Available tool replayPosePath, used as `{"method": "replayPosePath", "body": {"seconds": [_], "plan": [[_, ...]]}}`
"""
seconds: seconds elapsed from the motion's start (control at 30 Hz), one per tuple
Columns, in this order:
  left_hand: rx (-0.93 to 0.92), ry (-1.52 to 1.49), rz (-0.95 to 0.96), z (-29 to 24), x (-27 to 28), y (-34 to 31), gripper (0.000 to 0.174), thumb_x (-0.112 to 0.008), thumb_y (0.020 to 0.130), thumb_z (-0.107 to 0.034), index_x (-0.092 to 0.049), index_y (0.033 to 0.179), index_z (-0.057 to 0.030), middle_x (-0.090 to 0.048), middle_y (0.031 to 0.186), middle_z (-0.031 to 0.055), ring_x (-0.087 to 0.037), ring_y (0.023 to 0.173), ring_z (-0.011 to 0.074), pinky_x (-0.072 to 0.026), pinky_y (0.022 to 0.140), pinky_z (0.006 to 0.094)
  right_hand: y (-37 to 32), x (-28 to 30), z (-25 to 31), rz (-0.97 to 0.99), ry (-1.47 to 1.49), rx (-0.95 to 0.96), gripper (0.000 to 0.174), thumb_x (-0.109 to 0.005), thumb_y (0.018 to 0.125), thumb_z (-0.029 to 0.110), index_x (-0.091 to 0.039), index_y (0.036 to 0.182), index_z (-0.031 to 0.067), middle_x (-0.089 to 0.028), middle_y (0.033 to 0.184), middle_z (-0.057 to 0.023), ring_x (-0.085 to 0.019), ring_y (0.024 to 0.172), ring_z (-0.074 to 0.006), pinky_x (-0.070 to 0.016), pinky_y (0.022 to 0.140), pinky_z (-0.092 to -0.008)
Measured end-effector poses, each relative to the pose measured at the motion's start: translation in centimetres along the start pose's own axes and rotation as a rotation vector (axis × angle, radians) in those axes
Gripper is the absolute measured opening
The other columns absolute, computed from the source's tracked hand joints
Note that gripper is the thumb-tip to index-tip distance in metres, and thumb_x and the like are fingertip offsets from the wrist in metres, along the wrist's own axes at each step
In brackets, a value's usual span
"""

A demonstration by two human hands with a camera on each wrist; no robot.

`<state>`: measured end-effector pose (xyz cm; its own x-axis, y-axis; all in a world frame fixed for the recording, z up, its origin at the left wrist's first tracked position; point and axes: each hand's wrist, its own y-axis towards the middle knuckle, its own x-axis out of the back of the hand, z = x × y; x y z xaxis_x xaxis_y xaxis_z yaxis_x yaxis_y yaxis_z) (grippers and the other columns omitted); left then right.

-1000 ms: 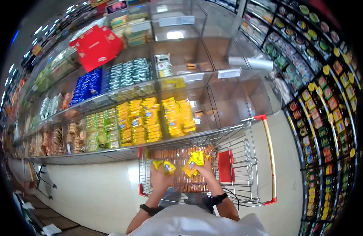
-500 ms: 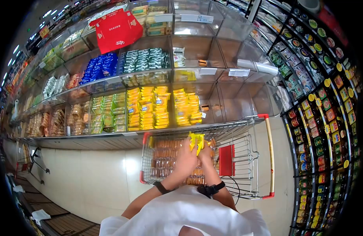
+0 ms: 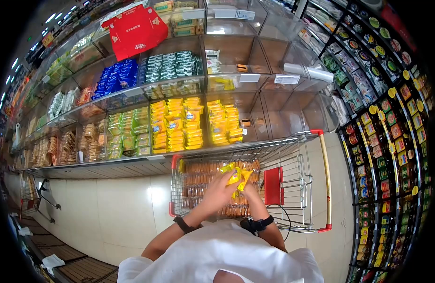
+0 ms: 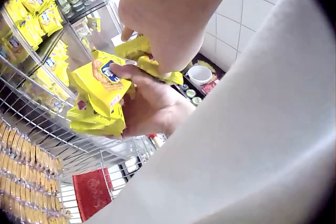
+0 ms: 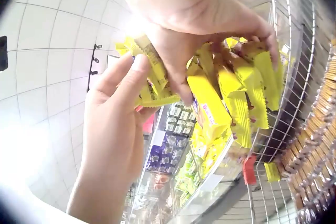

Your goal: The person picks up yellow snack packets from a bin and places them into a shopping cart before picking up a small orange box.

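Over the cart, my left hand (image 3: pixel 218 191) and right hand (image 3: pixel 250 192) are close together, both on yellow snack packets (image 3: pixel 238 178). In the right wrist view, my right hand (image 5: pixel 184 29) grips several packets (image 5: pixel 226 95), held side by side with their crimped ends hanging down. My left hand (image 5: pixel 118 103) pinches more yellow packets (image 5: pixel 149 71) between thumb and fingers. The left wrist view shows the right thumb across the front of a packet (image 4: pixel 102 82). Most of the left fingers are hidden behind its wrist there.
Below the hands, rows of brown wrapped snacks (image 3: pixel 194 180) fill part of the shopping cart (image 3: pixel 172 188), which has a red panel (image 3: pixel 274 188). Clear bins (image 3: pixel 255 113) stand right behind, with yellow packets (image 3: pixel 224 122), green packets (image 3: pixel 128 132) and blue packets (image 3: pixel 116 78). Stocked shelves (image 3: pixel 392 155) rise at the right.
The hands were apart, each with yellow packets, then came together over the cart. Since then they have moved slightly lower in the head view, and the packets have spread and tilted between them.
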<state>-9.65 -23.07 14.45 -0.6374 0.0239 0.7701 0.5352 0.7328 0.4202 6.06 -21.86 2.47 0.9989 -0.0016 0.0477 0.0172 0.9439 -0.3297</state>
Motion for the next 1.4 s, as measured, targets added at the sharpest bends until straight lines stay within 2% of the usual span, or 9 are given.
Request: {"method": "replayPosePath", "body": {"seconds": [0.1,0.27,0.47,0.57,0.7,0.93,1.23,1.3,1.4], "plan": [[0.104,-0.043,-0.078,-0.1,0.4,0.2,0.034,-0.059,0.071,-0.012,-0.057,0.105,-0.0088,-0.046,0.115,0.018,-0.047,0.102,0.0346,-0.0386,0.088,0.0416,-0.5,-0.5,3.7,-0.017,-0.464,0.159,0.032,-0.053,0.078,0.021,-0.052,0.106,0.0048,-0.059,0.097,-0.0121,-0.054,0.092,-0.0225,-0.0442,0.077,-0.0336],[-0.053,0.057,-0.006,-0.5,1.2,1.0,0.037,-0.066,0.068,-0.018,-0.058,0.103,-0.0093,-0.046,0.116,0.0146,-0.048,0.101,0.0331,-0.0394,0.087,0.0434,0.4,0.1,1.0,-0.091,-0.144,0.084,0.037,-0.052,0.076,0.033,-0.055,0.102,0.0077,-0.059,0.098,-0.0134,-0.056,0.089,-0.0304,-0.0439,0.078,-0.0349],[0.026,-0.128,-0.144,0.3,0.1,0.2,0.036,-0.071,0.065,-0.021,-0.06,0.098,-0.011,-0.044,0.121,0.0125,-0.048,0.103,0.0325,-0.0399,0.087,0.041,-1.3,-0.6,5.4,-0.126,-0.493,0.075,0.039,-0.054,0.072,0.038,-0.057,0.101,0.0124,-0.059,0.1,-0.0124,-0.056,0.091,-0.0292,-0.0448,0.076,-0.0352],[0.009,-0.194,-0.147,0.6,0.3,0.1,0.041,-0.07,0.067,-0.016,-0.056,0.105,-0.0119,-0.042,0.123,0.0139,-0.048,0.106,0.0328,-0.041,0.087,0.0403,1.6,-0.5,-0.4,-0.056,0.231,0.103,0.05,-0.057,0.072,0.038,-0.048,0.109,0.0058,-0.056,0.104,-0.0115,-0.054,0.093,-0.0267,-0.0439,0.078,-0.0341],[0.049,-0.234,-0.162,0.9,0.1,-0.4,0.067,-0.068,0.069,-0.015,-0.035,0.126,-0.0088,-0.041,0.125,0.0178,-0.045,0.11,0.0355,-0.0383,0.091,0.0401,0.9,-0.7,0.1,-0.207,0.029,0.196,0.057,-0.067,0.067,0.022,-0.037,0.11,0.0019,-0.05,0.103,-0.0111,-0.052,0.09,-0.0212,-0.0443,0.076,-0.0307],[0.145,-0.404,-0.095,0.5,0.9,-0.5,0.056,-0.067,0.071,-0.013,-0.042,0.12,-0.0045,-0.042,0.123,0.0168,-0.047,0.109,0.0316,-0.037,0.092,0.0376,0.6,-1.1,1.0,-0.205,0.251,0.221,0.054,-0.063,0.073,0.015,-0.03,0.114,0.0006,-0.048,0.098,-0.0076,-0.051,0.086,-0.0147,-0.045,0.071,-0.0267],[0.52,-0.719,-0.162,3.0,-1.6,-0.6,0.04,-0.061,0.078,-0.011,-0.047,0.114,0.0006,-0.056,0.102,0.0094,-0.052,0.095,0.0158,-0.0419,0.078,0.0261,1.8,-1.7,1.8,-0.302,0.223,0.227,0.034,-0.048,0.086,0.023,-0.039,0.111,0.0004,-0.052,0.093,-0.009,-0.053,0.084,-0.0173,-0.0456,0.07,-0.0299],[0.669,-1.008,-0.219,2.6,-0.8,-0.1,0.04,-0.059,0.08,-0.012,-0.046,0.115,0.0012,-0.057,0.098,0.0071,-0.052,0.091,0.0125,-0.0416,0.077,0.0248,1.1,-1.7,2.3,-0.055,0.688,0.197,0.034,-0.049,0.086,0.02,-0.038,0.112,0.0017,-0.051,0.096,-0.0093,-0.053,0.085,-0.0183,-0.0453,0.072,-0.0305],[0.783,-1.191,-0.273,2.4,-0.5,0.1,0.039,-0.058,0.081,-0.012,-0.045,0.115,0.0012,-0.056,0.099,0.0065,-0.052,0.089,0.0114,-0.041,0.079,0.0248,-1.4,-2.0,5.5,-0.173,0.091,0.212,0.044,-0.06,0.076,0.018,-0.038,0.112,0.0036,-0.05,0.102,-0.0093,-0.053,0.089,-0.0212,-0.0438,0.077,-0.031]]}}
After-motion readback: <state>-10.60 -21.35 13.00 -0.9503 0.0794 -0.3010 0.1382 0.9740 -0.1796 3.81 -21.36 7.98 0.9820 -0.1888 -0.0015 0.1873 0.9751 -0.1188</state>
